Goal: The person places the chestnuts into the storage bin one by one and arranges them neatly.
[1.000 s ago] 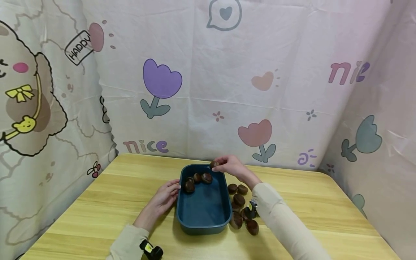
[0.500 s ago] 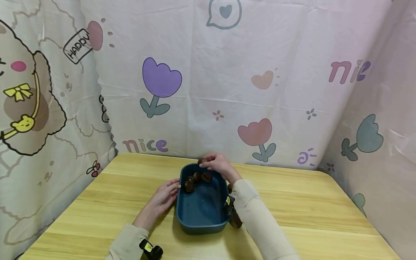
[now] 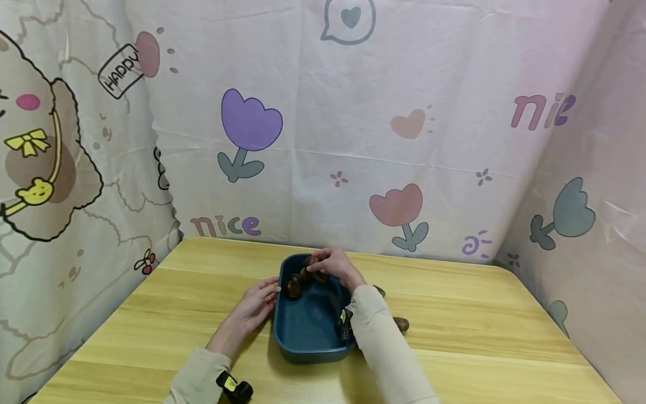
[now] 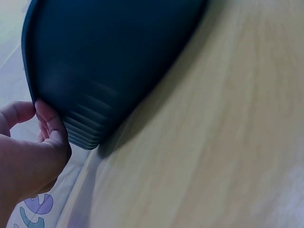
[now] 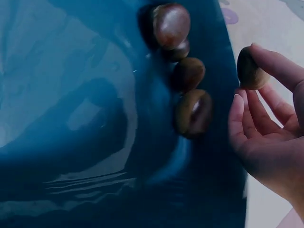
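A deep blue rectangular box [image 3: 313, 352] stands on the table. My left hand [image 3: 256, 306] holds its left side; in the left wrist view the thumb and a finger [image 4: 51, 121] pinch the rim. Over the box's far end, my right hand [image 3: 337, 266] pinches a brown chestnut [image 5: 251, 71] between thumb and fingers, near the rim. Several chestnuts [image 5: 194, 114] lie inside along the box's far wall and far left corner, one cluster of them [image 3: 294, 286] showing beside the right fingertips in the head view.
Right of the box, more chestnuts [image 3: 401, 324] lie on the wooden table [image 3: 484, 336], mostly hidden behind the right sleeve [image 3: 391, 353]. A printed curtain [image 3: 333, 140] hangs behind the table and along both sides. Each wrist wears a small black camera [image 3: 236, 389].
My right hand has carried the chestnut left across the far rim, then lowered it toward the others. The right sleeve now covers most chestnuts on the table. My left hand stays put.
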{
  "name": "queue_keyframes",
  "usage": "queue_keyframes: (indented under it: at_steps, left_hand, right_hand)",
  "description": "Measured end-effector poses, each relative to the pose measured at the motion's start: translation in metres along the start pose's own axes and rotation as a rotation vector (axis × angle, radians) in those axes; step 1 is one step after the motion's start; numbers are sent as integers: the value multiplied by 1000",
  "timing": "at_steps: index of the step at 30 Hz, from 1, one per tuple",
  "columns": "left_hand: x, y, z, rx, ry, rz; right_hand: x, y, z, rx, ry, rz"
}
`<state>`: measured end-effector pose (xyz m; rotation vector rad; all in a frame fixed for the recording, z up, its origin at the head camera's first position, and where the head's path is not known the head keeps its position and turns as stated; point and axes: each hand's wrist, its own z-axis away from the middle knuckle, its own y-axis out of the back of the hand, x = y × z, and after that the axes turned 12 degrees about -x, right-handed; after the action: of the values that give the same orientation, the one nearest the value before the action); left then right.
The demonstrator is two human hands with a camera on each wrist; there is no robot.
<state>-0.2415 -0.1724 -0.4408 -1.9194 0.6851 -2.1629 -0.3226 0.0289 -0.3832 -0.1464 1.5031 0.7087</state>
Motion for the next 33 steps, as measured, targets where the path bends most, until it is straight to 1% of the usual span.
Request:
queue_keyframes:
  at_steps: [4, 9, 16, 25, 33]
  left_hand:
    - [0, 0, 1, 5, -4, 1]
    - [-1, 0, 1, -2, -6, 4]
    - [0, 0, -1, 14, 7, 7]
    - [1, 0, -1, 0, 11, 5]
    - [0, -1, 0, -2, -4, 19]
  right_hand:
    - [11, -2, 0, -20, -13, 47]
    - [18, -5, 2, -40, -31, 80]
    - [19, -12, 6, -89, -41, 143]
    - [19, -14, 6, -89, -34, 223]
    - [20, -12, 4, -99, -30, 289]
